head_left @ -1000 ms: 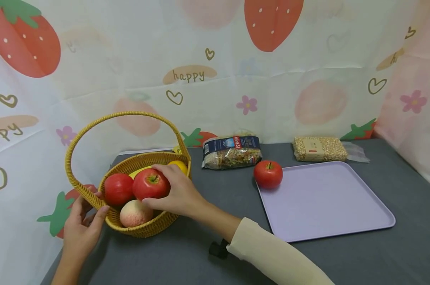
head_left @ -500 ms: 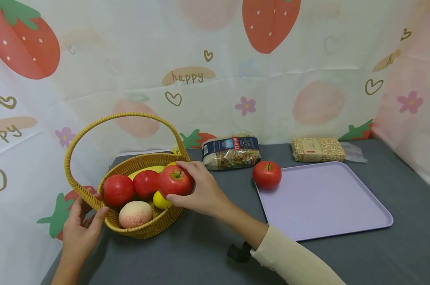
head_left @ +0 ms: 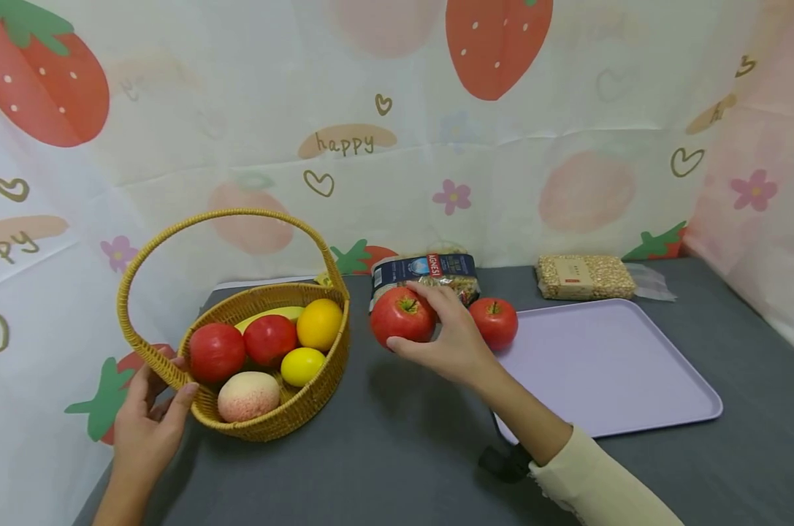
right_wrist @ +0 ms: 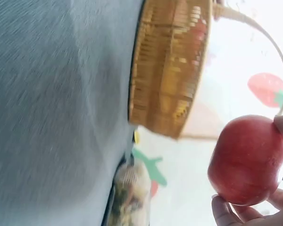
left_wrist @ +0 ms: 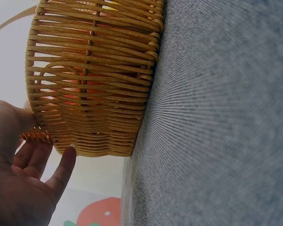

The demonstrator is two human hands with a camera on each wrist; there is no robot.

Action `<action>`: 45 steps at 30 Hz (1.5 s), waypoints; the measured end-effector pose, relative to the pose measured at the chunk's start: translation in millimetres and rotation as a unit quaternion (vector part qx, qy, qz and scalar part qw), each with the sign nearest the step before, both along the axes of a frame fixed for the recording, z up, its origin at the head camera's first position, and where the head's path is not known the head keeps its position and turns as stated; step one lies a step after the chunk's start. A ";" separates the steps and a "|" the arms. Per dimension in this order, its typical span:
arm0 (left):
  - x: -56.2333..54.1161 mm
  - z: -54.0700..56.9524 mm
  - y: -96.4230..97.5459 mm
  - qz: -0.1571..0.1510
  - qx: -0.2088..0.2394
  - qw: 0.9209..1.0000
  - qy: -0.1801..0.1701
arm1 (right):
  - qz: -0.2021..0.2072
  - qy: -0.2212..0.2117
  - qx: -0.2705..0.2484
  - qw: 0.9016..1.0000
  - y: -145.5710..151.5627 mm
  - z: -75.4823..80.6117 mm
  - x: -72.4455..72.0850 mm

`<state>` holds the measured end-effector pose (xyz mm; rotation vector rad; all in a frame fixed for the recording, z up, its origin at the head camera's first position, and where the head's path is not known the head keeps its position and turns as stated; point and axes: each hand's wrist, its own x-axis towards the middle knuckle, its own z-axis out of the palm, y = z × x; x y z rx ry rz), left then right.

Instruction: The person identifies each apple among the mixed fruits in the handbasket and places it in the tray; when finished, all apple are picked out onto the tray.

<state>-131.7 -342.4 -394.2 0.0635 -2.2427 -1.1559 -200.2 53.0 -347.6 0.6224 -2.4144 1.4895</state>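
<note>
A red apple (head_left: 404, 316) is held in my right hand (head_left: 459, 343), above the table between the basket and the tray. In the right wrist view the apple (right_wrist: 249, 160) hangs off the table, with fingertips and thumb around it. My left hand (head_left: 148, 424) grips the yellow wicker basket (head_left: 285, 431) at its left rim, by the foot of the handle. Inside the basket lie two red fruits (head_left: 218, 353), a peach (head_left: 248, 397), a lemon (head_left: 302, 366), an orange (head_left: 320, 324) and a partly hidden banana (head_left: 272, 315).
A second red apple (head_left: 495, 323) sits at the left corner of a lilac tray (head_left: 607, 372). Behind stand an AGNESI pasta bag (head_left: 390, 272), partly covered by the held apple, and a bag of pale grains (head_left: 583, 276). A printed cloth (head_left: 383, 175) hangs at the back.
My right hand has lifted the apple out of the basket and carried it right, uncovering the lemon, the orange and a second red fruit. The left hand has stayed on the basket.
</note>
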 end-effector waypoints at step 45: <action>-1.3 -1.5 -2.0 -0.001 0.000 1.000 -0.003 | -0.165 -0.102 0.189 0.963 174.9 -7.7 -38.9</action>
